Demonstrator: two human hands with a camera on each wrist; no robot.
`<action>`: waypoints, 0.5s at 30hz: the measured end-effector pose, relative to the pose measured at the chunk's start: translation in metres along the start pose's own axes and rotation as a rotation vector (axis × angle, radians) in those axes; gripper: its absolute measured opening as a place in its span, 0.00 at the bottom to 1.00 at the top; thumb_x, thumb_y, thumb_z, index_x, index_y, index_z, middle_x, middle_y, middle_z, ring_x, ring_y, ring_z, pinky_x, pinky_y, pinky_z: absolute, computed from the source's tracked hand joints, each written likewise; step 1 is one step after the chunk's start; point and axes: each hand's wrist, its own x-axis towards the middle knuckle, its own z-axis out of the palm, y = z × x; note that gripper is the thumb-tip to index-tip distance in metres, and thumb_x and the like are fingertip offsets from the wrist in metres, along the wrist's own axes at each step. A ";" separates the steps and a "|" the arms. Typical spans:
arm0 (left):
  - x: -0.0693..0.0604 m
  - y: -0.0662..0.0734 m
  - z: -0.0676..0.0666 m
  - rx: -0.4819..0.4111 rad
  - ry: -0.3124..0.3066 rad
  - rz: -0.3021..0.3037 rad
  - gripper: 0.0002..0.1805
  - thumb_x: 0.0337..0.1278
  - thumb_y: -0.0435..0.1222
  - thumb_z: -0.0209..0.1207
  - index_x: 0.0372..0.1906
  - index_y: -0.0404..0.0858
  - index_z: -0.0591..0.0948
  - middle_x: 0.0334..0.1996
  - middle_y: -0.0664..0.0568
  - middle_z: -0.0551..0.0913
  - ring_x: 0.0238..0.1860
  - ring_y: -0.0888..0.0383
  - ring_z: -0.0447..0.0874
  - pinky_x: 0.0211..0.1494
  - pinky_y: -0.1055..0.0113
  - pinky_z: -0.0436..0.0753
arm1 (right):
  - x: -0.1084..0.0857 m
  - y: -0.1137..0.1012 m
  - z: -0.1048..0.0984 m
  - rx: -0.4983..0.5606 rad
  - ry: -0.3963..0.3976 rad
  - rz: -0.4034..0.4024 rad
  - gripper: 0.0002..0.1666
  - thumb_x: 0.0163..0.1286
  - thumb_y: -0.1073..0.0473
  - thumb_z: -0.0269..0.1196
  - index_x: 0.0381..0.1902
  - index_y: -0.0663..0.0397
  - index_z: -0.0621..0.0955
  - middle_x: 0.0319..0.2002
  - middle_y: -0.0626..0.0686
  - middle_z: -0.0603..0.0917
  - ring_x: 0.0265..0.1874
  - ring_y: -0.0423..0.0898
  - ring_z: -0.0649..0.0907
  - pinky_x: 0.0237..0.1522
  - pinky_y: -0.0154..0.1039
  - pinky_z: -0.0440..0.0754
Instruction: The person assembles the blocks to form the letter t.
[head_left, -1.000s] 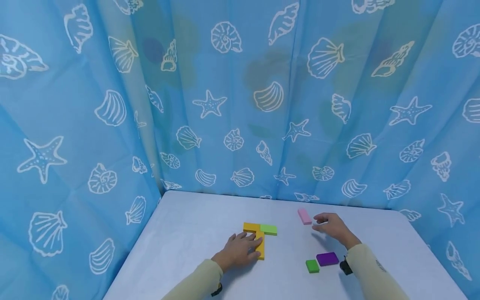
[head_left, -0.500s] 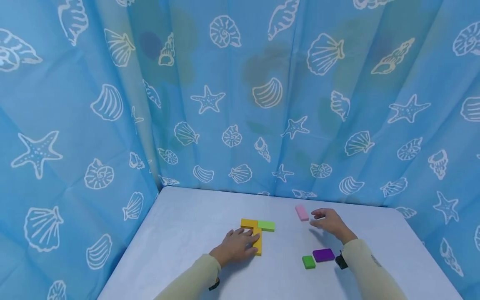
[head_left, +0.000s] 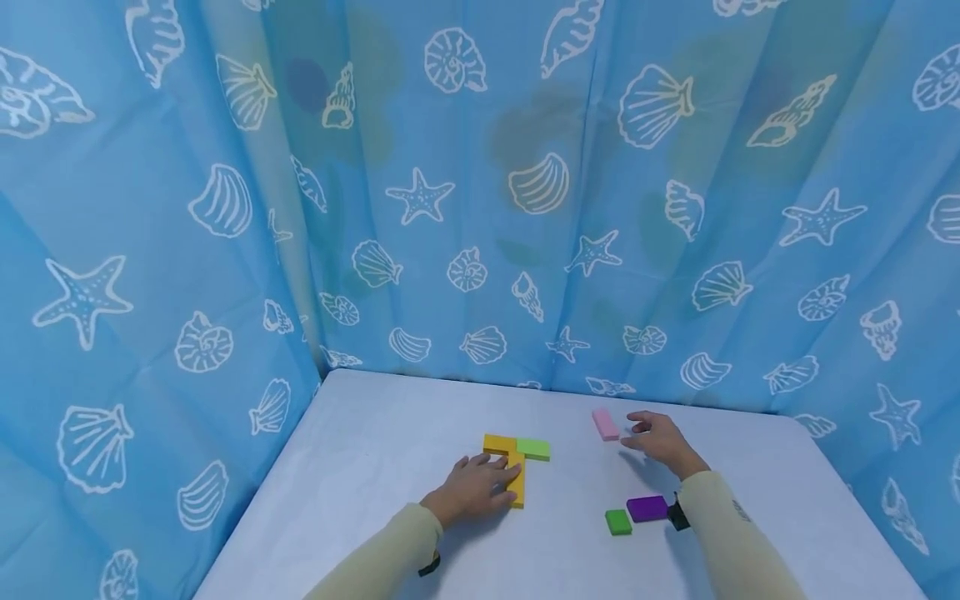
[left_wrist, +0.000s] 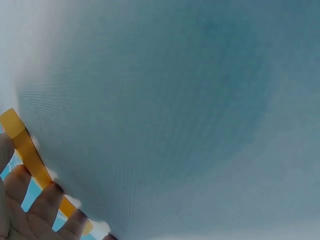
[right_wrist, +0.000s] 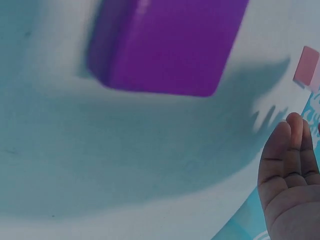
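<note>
In the head view my left hand (head_left: 471, 487) lies with spread fingers against a yellow block (head_left: 519, 487) that points toward me. At its far end, an orange-yellow block (head_left: 498, 443) and a light green block (head_left: 533, 450) sit side by side, making a T shape. My right hand (head_left: 660, 438) is held above the table, just right of a pink block (head_left: 606, 424), with bent, relaxed fingers and nothing in them. The right wrist view shows that gap between the fingers (right_wrist: 280, 142) and the pink block (right_wrist: 306, 66). The left wrist view shows fingertips along the yellow block (left_wrist: 32, 162).
A purple block (head_left: 647, 508) lies under my right wrist, with a small green block (head_left: 618, 522) to its left. The white table (head_left: 390, 433) ends at a blue shell-print curtain (head_left: 480, 208) behind and on the left.
The head view has tilted and shifted slightly. Both hands stay nearly in place, and the right fingers have shifted a little. The blocks keep their arrangement.
</note>
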 end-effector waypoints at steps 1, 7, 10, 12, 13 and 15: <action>0.000 -0.001 0.000 0.002 -0.002 0.002 0.30 0.68 0.57 0.52 0.73 0.61 0.65 0.73 0.57 0.67 0.75 0.45 0.61 0.73 0.38 0.62 | 0.002 0.000 0.000 0.002 0.000 0.005 0.36 0.65 0.58 0.67 0.67 0.66 0.69 0.59 0.71 0.74 0.55 0.64 0.76 0.53 0.55 0.81; 0.005 -0.001 0.003 -0.003 -0.010 -0.004 0.31 0.68 0.59 0.51 0.73 0.63 0.65 0.73 0.58 0.67 0.75 0.46 0.61 0.74 0.40 0.61 | 0.012 0.007 -0.003 -0.002 0.008 0.028 0.37 0.65 0.59 0.66 0.68 0.68 0.68 0.60 0.73 0.73 0.54 0.65 0.77 0.51 0.54 0.82; 0.005 0.000 0.002 -0.011 -0.016 -0.024 0.31 0.67 0.59 0.52 0.73 0.64 0.65 0.73 0.59 0.67 0.75 0.47 0.61 0.74 0.40 0.61 | 0.016 0.010 -0.001 0.011 0.006 0.041 0.39 0.65 0.58 0.67 0.68 0.69 0.67 0.59 0.73 0.73 0.54 0.65 0.77 0.50 0.53 0.82; 0.005 0.000 0.001 -0.009 -0.022 -0.034 0.31 0.67 0.59 0.53 0.73 0.64 0.65 0.73 0.59 0.68 0.75 0.47 0.62 0.74 0.40 0.61 | 0.017 0.011 0.001 0.019 0.002 0.050 0.39 0.64 0.58 0.67 0.68 0.68 0.66 0.59 0.72 0.73 0.53 0.64 0.77 0.50 0.52 0.82; 0.004 0.000 0.001 -0.010 -0.027 -0.035 0.31 0.67 0.59 0.53 0.73 0.64 0.65 0.73 0.59 0.68 0.75 0.47 0.62 0.74 0.40 0.61 | 0.018 0.011 0.002 0.022 0.004 0.054 0.39 0.64 0.58 0.67 0.68 0.68 0.67 0.59 0.72 0.73 0.52 0.63 0.77 0.50 0.52 0.82; 0.004 -0.001 -0.001 -0.012 -0.033 -0.037 0.31 0.66 0.59 0.53 0.73 0.64 0.66 0.73 0.59 0.68 0.75 0.47 0.61 0.74 0.40 0.61 | 0.020 0.011 0.004 0.023 0.001 0.057 0.39 0.64 0.58 0.67 0.68 0.68 0.67 0.59 0.72 0.73 0.51 0.62 0.78 0.49 0.52 0.82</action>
